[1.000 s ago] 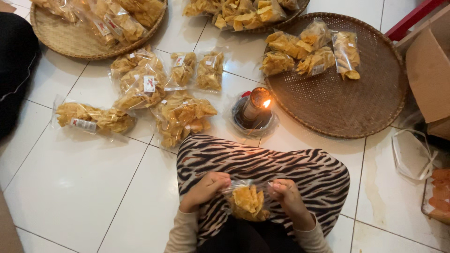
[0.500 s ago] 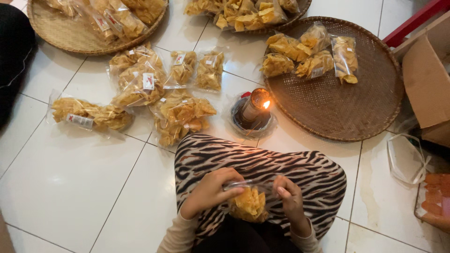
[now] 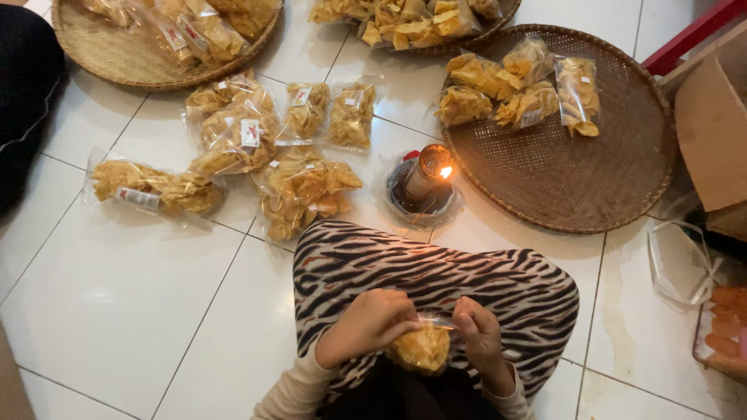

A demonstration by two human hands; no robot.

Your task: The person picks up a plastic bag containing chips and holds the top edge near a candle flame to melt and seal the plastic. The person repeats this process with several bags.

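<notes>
Chip bag (image 3: 422,348), a small clear plastic packet of yellow chips, sits low in the frame over the person's lap, held between both hands above a zebra-striped cloth (image 3: 436,280) that covers the knees.

Largest of all is the white tiled floor (image 3: 109,311), which carries everything. On it at upper right lies a wide round woven tray (image 3: 576,171) with five filled packets bunched along its far side. A second woven tray (image 3: 124,58) sits at upper left, loaded with more packets, and a third tray (image 3: 498,23) at the top edge is heaped with loose chips. A brown cardboard box (image 3: 712,140) stands at the right edge. Between the trays, a loose group of filled packets (image 3: 264,148) lies on the tiles, some bearing small labels, with one long packet (image 3: 152,188) set apart to the left. An empty clear bag (image 3: 681,260) lies near the box.

Just beyond the striped cloth stands a lit candle (image 3: 426,175) in a small dish, its flame burning on the right side.

Left hand (image 3: 372,323) is closed over the packet's top left, fingers curled round the plastic. Right hand (image 3: 481,338) pinches the packet's top right corner, its grip closed on the plastic too.
</notes>
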